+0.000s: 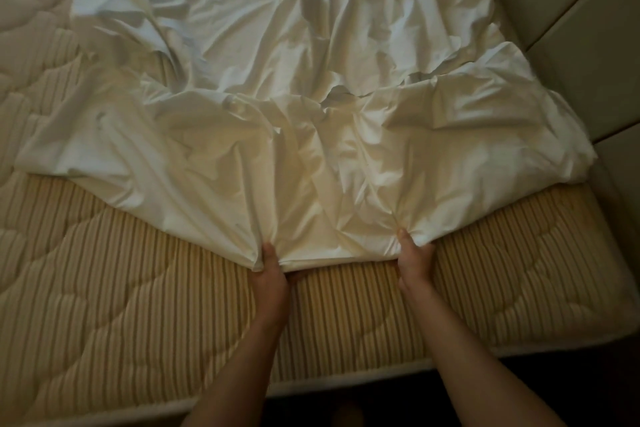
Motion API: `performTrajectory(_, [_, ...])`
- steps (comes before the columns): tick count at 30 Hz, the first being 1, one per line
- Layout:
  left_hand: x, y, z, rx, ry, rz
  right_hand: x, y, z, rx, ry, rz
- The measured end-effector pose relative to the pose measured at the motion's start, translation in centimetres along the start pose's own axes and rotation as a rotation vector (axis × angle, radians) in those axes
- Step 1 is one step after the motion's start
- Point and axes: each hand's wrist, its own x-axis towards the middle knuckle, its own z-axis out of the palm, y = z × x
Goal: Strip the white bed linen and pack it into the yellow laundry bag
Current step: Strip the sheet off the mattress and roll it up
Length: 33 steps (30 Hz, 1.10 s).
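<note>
From where I sit, the bare quilted mattress (121, 305) fills most of the head view, ribbed and cream-coloured, its near edge running along the bottom. A padded headboard (568, 28) rises at the right. The white sheet (294, 97) lies loose and crumpled over the far half of the mattress, already free at the near side, its right corner draped toward the headboard. I cannot see the yellow laundry bag anywhere.

My left hand (272, 274) pinches the sheet's near hem, thumb on top and fingers curled under the cloth. My right hand (414, 260) grips the same hem just to the right, bunching the fabric into a tight pucker. Both arms reach forward over the mattress edge.

I judge this as the gathering stage: the sheet is off its corners on this side but not yet bundled.

What worries me is the far end, which runs out of view at the top; if it is caught under the mattress there, a hard pull could jam or tear it. My hands hold only a narrow stretch of hem, so the wide flanks may trail off the bed as I draw it in. With the bag unseen, I will also have to turn and find it while carrying a loose armful.
</note>
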Motion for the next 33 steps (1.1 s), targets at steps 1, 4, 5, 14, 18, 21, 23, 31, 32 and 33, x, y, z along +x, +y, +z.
performTrajectory(1, [-1.2, -0.5, -0.3, 0.023, 0.014, -0.002, -0.5, 0.4, -1.1, 0.001, -0.005, 0.005])
performTrajectory(4, [-4.0, -2.3, -2.2, 0.021, 0.040, -0.038, -2.3, 1.8, -4.2, -0.009, -0.038, 0.025])
performTrajectory(5, [-4.7, -3.1, -2.9, 0.026, 0.048, -0.056, -2.8, 2.2, -5.1, -0.023, -0.047, 0.031])
performTrajectory(14, [-10.7, -3.5, -5.0, 0.025, -0.010, -0.213, -7.6, 3.6, -10.3, -0.345, -0.030, -0.045])
performTrajectory(18, [-14.4, 0.3, -3.6, 0.447, -0.221, -0.334, -9.8, 2.7, -10.8, -0.673, -0.076, -0.181])
performTrajectory(21, [-15.9, 2.3, -1.8, 0.643, -0.331, -0.013, -11.0, 1.4, -10.3, -0.697, -0.146, -0.389])
performTrajectory(23, [-15.6, 3.9, -0.7, 0.667, -0.319, 0.211, -11.4, -0.3, -8.9, -0.619, -0.198, -0.499])
performTrajectory(31, [-7.0, 13.7, 4.8, 0.991, -0.217, 0.783, -8.0, -9.8, 1.0, -0.596, -0.252, -0.770])
performTrajectory(32, [-5.5, 15.3, 5.6, 1.007, -0.215, 0.805, -7.3, -11.2, 2.6, -0.603, -0.253, -0.771])
performTrajectory(33, [-3.9, 16.7, 6.5, 1.020, -0.216, 0.818, -6.6, -12.4, 4.2, -0.615, -0.256, -0.766])
